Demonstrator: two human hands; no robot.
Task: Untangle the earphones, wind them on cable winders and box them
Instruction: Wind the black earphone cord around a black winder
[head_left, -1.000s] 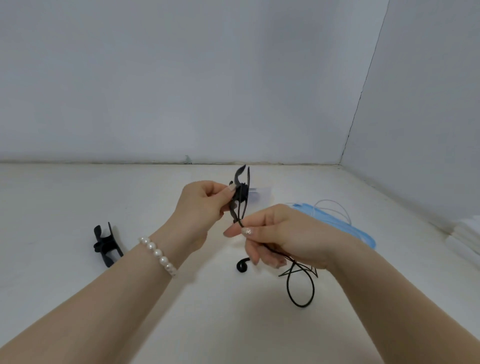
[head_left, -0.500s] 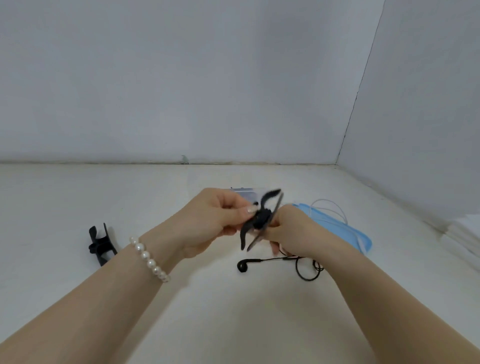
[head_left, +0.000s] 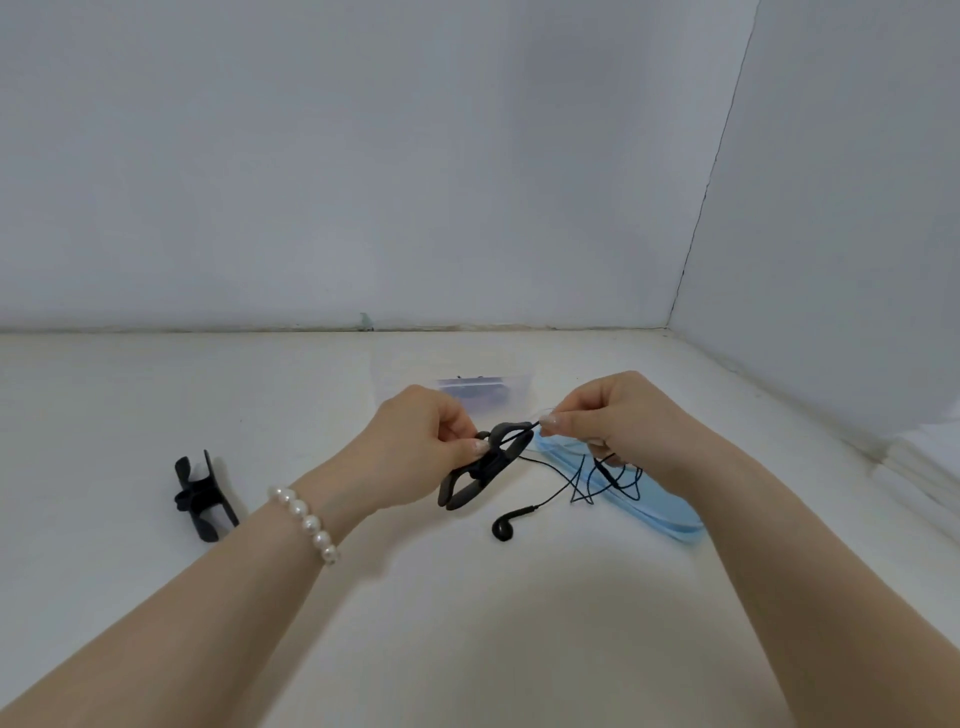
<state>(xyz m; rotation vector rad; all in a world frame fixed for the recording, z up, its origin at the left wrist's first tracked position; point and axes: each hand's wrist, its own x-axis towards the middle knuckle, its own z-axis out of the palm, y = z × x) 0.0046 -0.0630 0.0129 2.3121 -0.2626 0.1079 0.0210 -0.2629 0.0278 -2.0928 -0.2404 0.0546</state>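
- Cable winder: black, bone-shaped, held above the table at centre frame. Half a second ago it stood steeply upright between the hands; it now lies on a shallow diagonal, lower end toward the person, upper end toward the right hand.
- Earphone cable: thin and black. One run is now drawn taut from the winder's waist along its upper arm to the right fingertips. A second ago that run hung slack below the right hand. Judgement: a winding turn is in progress, with most of the cable not yet wound.
- Slack portion: loose crossing loops lie on the table just right of the winder, partly over the blue flat item. One earbud rests on the table below the winder.
- Left hand: fingers curled, gripping the winder at its middle.
- Right hand: thumb and forefinger pinch the cable at the winder's upper tip; it has moved up and to the right of its position half a second ago.
- Clear box: behind the hands, dark contents inside, details not legible.
- Second cable winder: black, on the table well to the left, untouched.
- Bead bracelet: on the left wrist.
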